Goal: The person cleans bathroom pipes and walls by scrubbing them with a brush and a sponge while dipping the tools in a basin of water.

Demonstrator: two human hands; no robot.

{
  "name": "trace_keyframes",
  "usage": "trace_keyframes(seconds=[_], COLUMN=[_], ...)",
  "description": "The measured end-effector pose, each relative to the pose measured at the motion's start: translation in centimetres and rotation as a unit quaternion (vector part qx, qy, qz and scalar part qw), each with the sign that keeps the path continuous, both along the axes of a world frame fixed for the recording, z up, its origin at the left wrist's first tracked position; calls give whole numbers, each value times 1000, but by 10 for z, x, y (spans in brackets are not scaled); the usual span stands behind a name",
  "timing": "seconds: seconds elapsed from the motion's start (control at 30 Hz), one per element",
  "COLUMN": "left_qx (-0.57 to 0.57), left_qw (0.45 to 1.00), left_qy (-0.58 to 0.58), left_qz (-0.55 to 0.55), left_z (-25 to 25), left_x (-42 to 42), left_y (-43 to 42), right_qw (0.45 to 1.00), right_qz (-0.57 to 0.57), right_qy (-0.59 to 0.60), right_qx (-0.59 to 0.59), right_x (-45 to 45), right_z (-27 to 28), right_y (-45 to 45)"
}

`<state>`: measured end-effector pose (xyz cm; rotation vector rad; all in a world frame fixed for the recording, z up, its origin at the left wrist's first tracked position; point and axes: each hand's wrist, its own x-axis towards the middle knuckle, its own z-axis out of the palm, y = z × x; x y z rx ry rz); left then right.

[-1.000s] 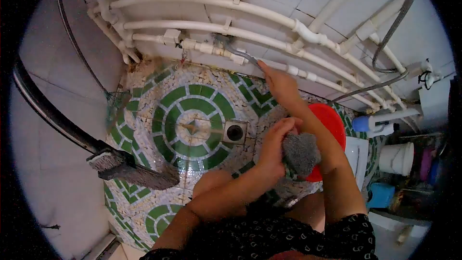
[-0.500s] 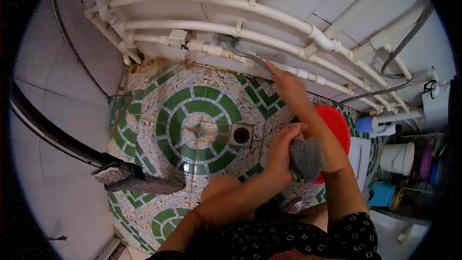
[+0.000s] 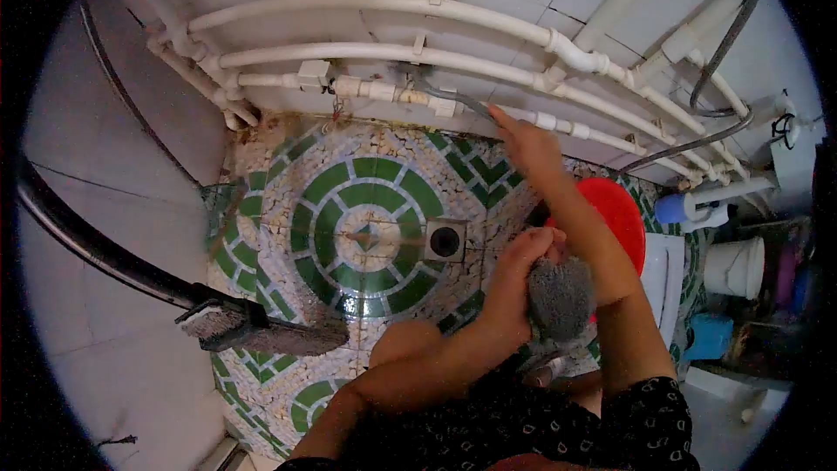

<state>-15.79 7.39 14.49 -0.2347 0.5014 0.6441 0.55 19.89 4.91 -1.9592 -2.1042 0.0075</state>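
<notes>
My right hand is closed around the grey handle of a thin brush. The brush's blurred dark head is at the wall, among the lower white pipes. Below my right forearm, my left hand is closed against a grey fuzzy pad, its fingers partly hidden. A red basin shows behind my right forearm.
A black-handled mop with a grey head crosses the left side. The patterned floor has a round drain. At the right are a white bucket, a blue container and a grey hose.
The view has shifted a little. The brush head stays by the lower pipes, still held by my right hand. The fuzzy pad has turned slightly beside my left hand.
</notes>
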Motion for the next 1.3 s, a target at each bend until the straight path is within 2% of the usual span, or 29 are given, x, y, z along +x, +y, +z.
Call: trace_keyframes(seconds=[0.07, 0.17, 0.27, 0.3, 0.33, 0.4, 0.5, 0.57, 0.63, 0.67, 0.77, 0.87, 0.97, 1.1, 1.13, 1.2, 1.23, 1.3], left_qx=[39, 57, 91, 113, 97, 61, 57, 78, 85, 79, 78, 74, 90, 124, 99, 47, 68, 109], left_qw=[999, 997, 995, 993, 994, 997, 998, 997, 996, 996, 996, 997, 995, 992, 995, 998, 997, 993], left_qy=[25, 39, 34, 32, 39, 52, 26, 27, 35, 43, 48, 35, 34, 18, 26, 46, 47, 52], left_qz=[13, 28, 32, 25, 20, 16, 8, 15, 22, 23, 13, -1, 6, -14, -11, -3, -4, -5], left_z=[-7, 0, -6, -8, -6, -2, -8, -10, -7, -4, -7, -7, -4, -11, -2, 15, 12, 4], left_x=[-3, -14, -12, -11, -9, -4, -2, -5, -9, -10, -9, -4, -1, -3, -4, -7, -7, -5], left_y=[-1, 2, -1, -2, -2, -4, -7, -8, -5, -4, -10, -13, -16, -17, -17, -19, -19, -22], right_qw=[999, 972, 992, 994, 995, 998, 1000, 998, 985, 986, 988, 990, 989, 992, 993, 997, 997, 986], right_qz=[-36, -193, -122, -93, -65, 19, 7, -56, -124, -119, -108, -94, -97, -58, -42, -66, -76, -148], right_qy=[-14, -45, -6, -35, -65, 3, 11, -28, -97, -100, -100, -97, -99, -109, -113, -41, -4, -30], right_qx=[-17, -125, -32, -36, -38, 56, -18, -21, -64, -55, -41, -41, -47, -22, -18, -26, -30, -65], right_x=[24, 93, 106, 97, 78, 20, 28, 62, 118, 126, 121, 69, 69, 104, 104, 97, 91, 84], right_z=[5, -5, -17, -23, -24, -6, 3, 11, -16, -25, -37, -18, 28, 46, 48, 51, 51, 42], right_y=[-19, -88, -93, -76, -48, -12, -2, -44, -80, -81, -79, -37, -52, -103, -116, -126, -126, -87])
